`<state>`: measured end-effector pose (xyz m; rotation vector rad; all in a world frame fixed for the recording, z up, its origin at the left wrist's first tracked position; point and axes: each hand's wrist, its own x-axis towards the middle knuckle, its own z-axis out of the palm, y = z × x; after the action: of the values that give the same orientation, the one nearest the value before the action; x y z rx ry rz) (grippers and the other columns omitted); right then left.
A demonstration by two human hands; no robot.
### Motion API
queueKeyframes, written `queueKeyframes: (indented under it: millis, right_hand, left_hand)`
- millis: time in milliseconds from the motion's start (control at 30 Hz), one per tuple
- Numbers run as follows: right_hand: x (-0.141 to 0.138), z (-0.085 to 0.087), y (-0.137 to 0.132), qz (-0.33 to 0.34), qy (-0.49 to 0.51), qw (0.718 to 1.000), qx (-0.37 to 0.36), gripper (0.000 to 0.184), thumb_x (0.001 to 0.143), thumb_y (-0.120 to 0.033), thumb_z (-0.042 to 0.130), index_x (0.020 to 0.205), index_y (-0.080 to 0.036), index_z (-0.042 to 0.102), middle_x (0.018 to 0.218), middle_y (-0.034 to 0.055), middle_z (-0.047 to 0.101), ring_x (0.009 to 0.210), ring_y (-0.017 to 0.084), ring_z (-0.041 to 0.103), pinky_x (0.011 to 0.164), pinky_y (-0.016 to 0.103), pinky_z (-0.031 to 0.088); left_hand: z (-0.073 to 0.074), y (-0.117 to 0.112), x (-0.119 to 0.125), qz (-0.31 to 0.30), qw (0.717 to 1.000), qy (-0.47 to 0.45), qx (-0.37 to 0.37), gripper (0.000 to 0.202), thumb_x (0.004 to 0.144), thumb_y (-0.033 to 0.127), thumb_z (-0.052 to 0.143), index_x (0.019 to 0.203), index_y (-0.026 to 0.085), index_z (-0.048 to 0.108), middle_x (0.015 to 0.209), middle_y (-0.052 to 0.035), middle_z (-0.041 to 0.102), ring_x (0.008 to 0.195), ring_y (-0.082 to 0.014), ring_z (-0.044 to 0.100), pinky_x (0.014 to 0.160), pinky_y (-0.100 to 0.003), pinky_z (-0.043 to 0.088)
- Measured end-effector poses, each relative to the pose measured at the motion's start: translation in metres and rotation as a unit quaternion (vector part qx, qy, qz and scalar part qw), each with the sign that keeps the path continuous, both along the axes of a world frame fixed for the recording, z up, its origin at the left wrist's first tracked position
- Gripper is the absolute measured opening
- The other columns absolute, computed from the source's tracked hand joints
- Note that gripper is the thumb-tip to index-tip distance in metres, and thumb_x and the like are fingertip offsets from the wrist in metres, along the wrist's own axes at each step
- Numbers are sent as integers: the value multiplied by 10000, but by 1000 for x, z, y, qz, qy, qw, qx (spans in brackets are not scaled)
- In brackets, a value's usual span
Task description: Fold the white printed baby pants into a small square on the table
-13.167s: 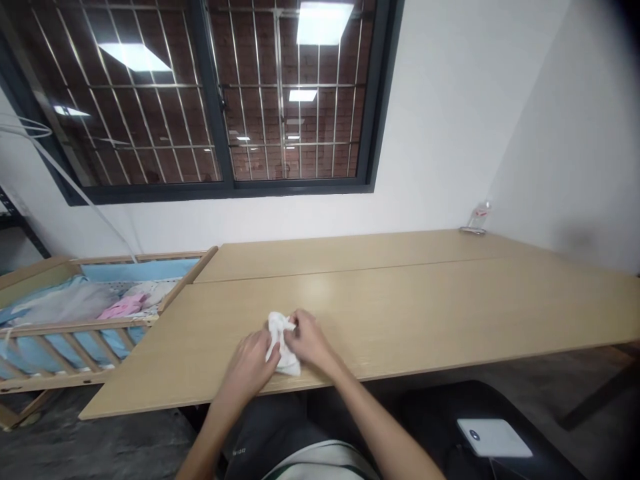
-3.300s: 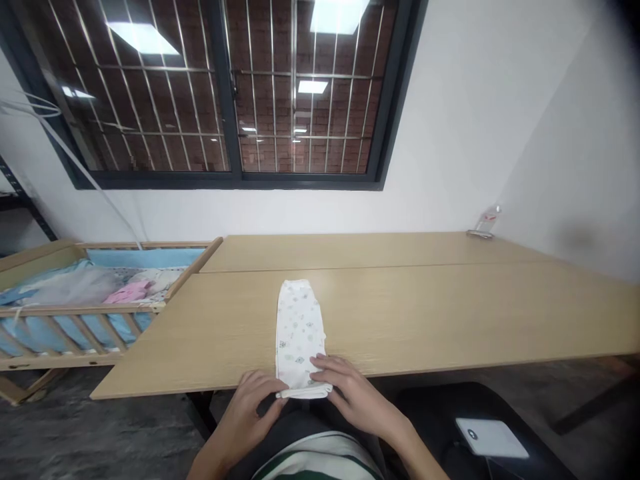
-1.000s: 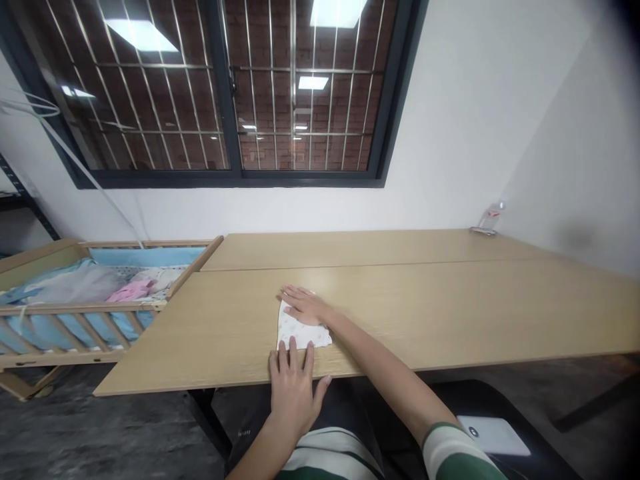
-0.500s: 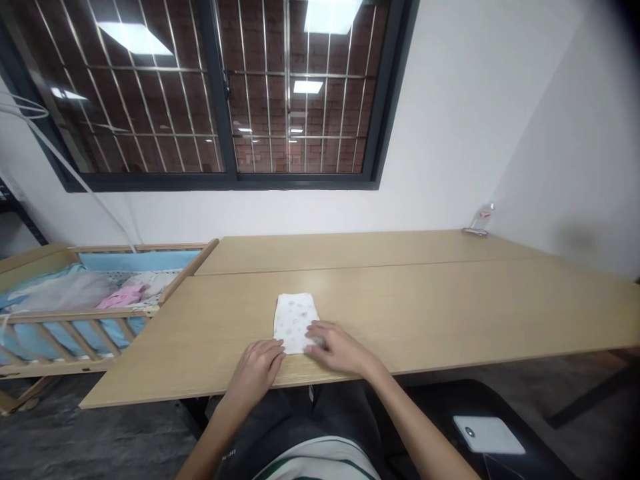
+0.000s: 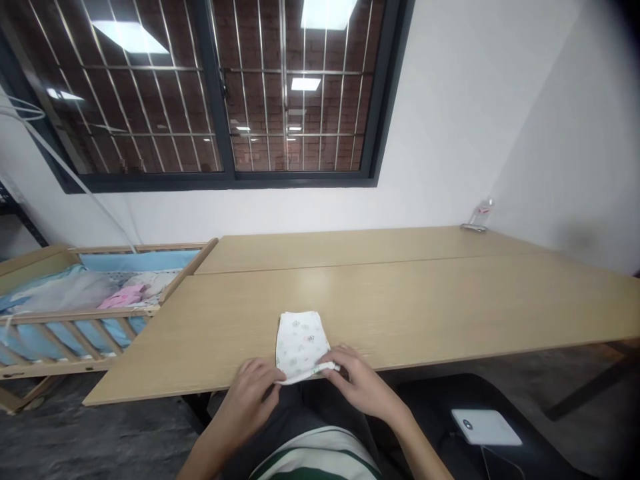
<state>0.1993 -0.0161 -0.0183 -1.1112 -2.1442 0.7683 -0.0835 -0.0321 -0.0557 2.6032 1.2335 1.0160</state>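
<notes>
White printed cloth [image 5: 301, 343] is pinched at near corners by fingers of left hand [image 5: 253, 393] and right hand [image 5: 361, 381]; bottle label [image 5: 483, 210] cannot be read.

An indoor room with mixed signs: whether home or office cannot be told. At left, a wooden crib [image 5: 60, 369] with pale bedding [image 5: 75, 290] suggests a nursery or bedroom. The long, plain counter [image 5: 425, 300] across the middle, and rectangular lights [image 5: 329, 13] mirrored in the barred window [image 5: 213, 87] above, look more like an office. White walls [image 5: 450, 133] fill the upper right.
</notes>
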Motion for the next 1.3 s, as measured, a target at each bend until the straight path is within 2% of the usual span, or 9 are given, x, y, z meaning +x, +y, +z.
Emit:
queueKeyframes:
  millis: [133, 233, 333, 467, 600, 700, 833, 967, 1300]
  right_hand:
    - [-8, 14, 30, -8, 66, 998, -7, 296, 1003, -442, 506, 1099, -213, 667, 1070, 71, 705, 996, 239, 644, 898, 356, 496]
    - [-13, 16, 65, -29, 84, 996, 6, 322, 991, -457, 509, 1110, -189, 643, 1015, 63, 703, 894, 215, 642, 802, 319, 496]
    - [-19, 9, 102, -86, 77, 993, 35, 316, 971, -425, 525, 1150, -184, 622, 972, 50, 690, 831, 198, 626, 762, 309, 484]
    - [-25, -11, 138, -158, 28, 987, 32, 330, 939, -328, 546, 1219, -157, 581, 956, 71, 684, 854, 208, 632, 781, 314, 483]
    - [-27, -24, 145, -194, -39, 979, 42, 324, 955, -328, 525, 1205, -136, 600, 1053, 135, 684, 1013, 249, 643, 897, 348, 485]
    - [-29, -19, 135, -220, -63, 962, 152, 420, 986, -340, 458, 1333, -119, 544, 1286, 199, 610, 1214, 293, 570, 1030, 425, 450]
    - [-40, -12, 122, -98, -144, 951, 256, 538, 1026, -339, 349, 1522, -133, 382, 1576, 183, 385, 1466, 282, 341, 1182, 474, 315]
    - [-48, -23, 121, 9, -232, 946, 226, 586, 1017, -294, 316, 1576, -121, 315, 1637, 136, 302, 1529, 247, 230, 1231, 454, 235]
    - [-21, -33, 126, -46, -223, 969, 92, 693, 1052, -519, 201, 1605, -105, 244, 1659, 126, 216, 1552, 253, 146, 1260, 453, 153]
  left_hand:
    - [22, 29, 4, 31, 993, -73, -88, 190, 911, 265, 558, 1082, 246, 641, 1112, -63, 724, 1065, -243, 657, 944, -381, 502]
    - [33, 62, 12, 64, 980, -114, -149, 182, 919, 308, 533, 1053, 230, 628, 1018, -50, 740, 956, -226, 694, 846, -326, 523]
    - [34, 93, 21, 129, 972, -106, -164, 271, 921, 301, 527, 1171, 209, 576, 910, -30, 731, 800, -193, 700, 718, -277, 514]
    - [25, 116, 30, 181, 973, -44, -136, 416, 918, 265, 547, 1319, 176, 485, 909, -47, 722, 834, -204, 700, 752, -286, 504]
    - [15, 115, 38, 214, 971, -20, -104, 358, 938, 252, 505, 1277, 140, 535, 1108, -152, 692, 1102, -284, 651, 939, -398, 483]
    - [10, 103, 50, 218, 974, -14, -58, 472, 998, 344, 407, 1402, 104, 448, 1421, -227, 533, 1358, -327, 483, 1091, -483, 402]
    - [2, 89, 71, 137, 989, 43, -26, 734, 1020, 558, 273, 1552, 53, 247, 1622, -227, 299, 1529, -311, 238, 1222, -481, 266]
    - [-5, 89, 82, 135, 980, 110, -96, 877, 1000, 641, 161, 1566, -29, 183, 1653, -237, 172, 1552, -316, 124, 1251, -476, 205]
    - [-14, 92, 78, 183, 966, 170, -58, 852, 989, 647, 210, 1555, 16, 285, 1640, -222, 228, 1541, -315, 198, 1242, -496, 211]
